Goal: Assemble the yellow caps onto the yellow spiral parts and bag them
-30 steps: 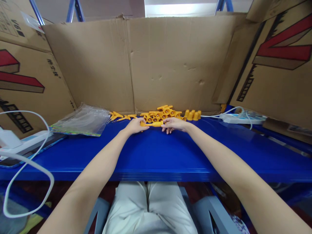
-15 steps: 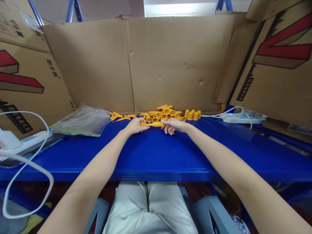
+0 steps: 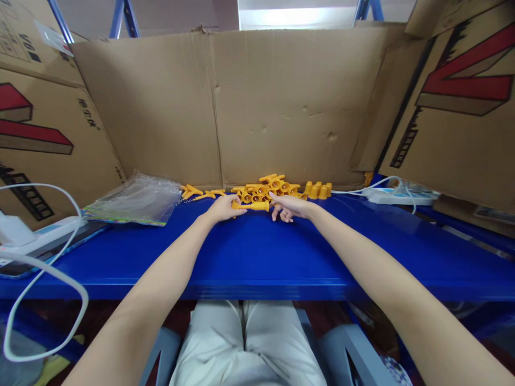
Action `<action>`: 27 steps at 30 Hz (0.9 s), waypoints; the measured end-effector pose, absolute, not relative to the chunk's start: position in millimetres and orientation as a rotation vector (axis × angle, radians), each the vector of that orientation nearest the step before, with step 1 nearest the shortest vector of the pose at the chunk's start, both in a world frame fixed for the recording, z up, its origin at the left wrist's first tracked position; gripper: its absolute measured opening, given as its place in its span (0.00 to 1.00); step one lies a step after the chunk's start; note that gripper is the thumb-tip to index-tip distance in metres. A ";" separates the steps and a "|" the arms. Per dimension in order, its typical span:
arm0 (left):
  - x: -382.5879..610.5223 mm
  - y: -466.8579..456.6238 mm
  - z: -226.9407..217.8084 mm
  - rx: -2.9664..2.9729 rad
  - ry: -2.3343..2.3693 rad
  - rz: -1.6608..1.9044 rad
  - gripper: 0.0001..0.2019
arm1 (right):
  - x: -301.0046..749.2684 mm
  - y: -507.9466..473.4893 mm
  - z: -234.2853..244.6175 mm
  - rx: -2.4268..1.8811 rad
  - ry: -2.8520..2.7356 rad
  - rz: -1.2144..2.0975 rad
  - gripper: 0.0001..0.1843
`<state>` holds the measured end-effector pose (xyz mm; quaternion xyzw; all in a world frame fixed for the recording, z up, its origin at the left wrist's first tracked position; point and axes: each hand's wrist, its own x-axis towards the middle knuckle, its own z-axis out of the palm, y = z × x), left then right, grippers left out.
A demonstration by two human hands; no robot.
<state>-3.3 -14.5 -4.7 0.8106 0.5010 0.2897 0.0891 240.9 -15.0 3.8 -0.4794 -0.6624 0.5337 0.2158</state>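
Observation:
My left hand [image 3: 224,208] is closed on the handle end of a yellow plastic piece with a ridged, screw-like shaft. A yellow cap [image 3: 260,206] sits over the far end of that shaft, pointing right, just above the table. Beside the cap's right end, my right hand [image 3: 290,206] has its thumb and fingers apart; whether a fingertip still touches the cap is hard to see. Behind both hands lies a pile of yellow cup-ended pieces [image 3: 275,185]. Several yellow caps [image 3: 319,190] stand upright to the right of it.
Loose yellow T-shaped pieces [image 3: 192,191] lie left of the pile, next to a clear plastic bag [image 3: 134,199]. Cardboard [image 3: 293,107] walls in the blue table [image 3: 257,252]. A white power strip [image 3: 402,195] is at right; a white cable [image 3: 86,300] loops at left.
The fingers of my right hand have loosened from the cap's end and spread apart. My left hand keeps its hold on the yellow piece in the same spot.

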 end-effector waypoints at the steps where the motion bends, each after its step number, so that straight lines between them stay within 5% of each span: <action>1: -3.8 -13.9 -5.1 2.413 1.489 0.860 0.15 | 241.9 -16.1 5.1 -1.323 -1.827 1.473 0.29; 13: -5.2 -12.4 -5.1 2.439 1.505 0.834 0.16 | 247.7 -21.2 11.5 -1.220 -1.926 1.395 0.13; 27: -4.3 -15.4 -2.7 2.435 1.518 0.843 0.15 | 244.9 -15.8 7.0 -1.248 -1.952 1.353 0.10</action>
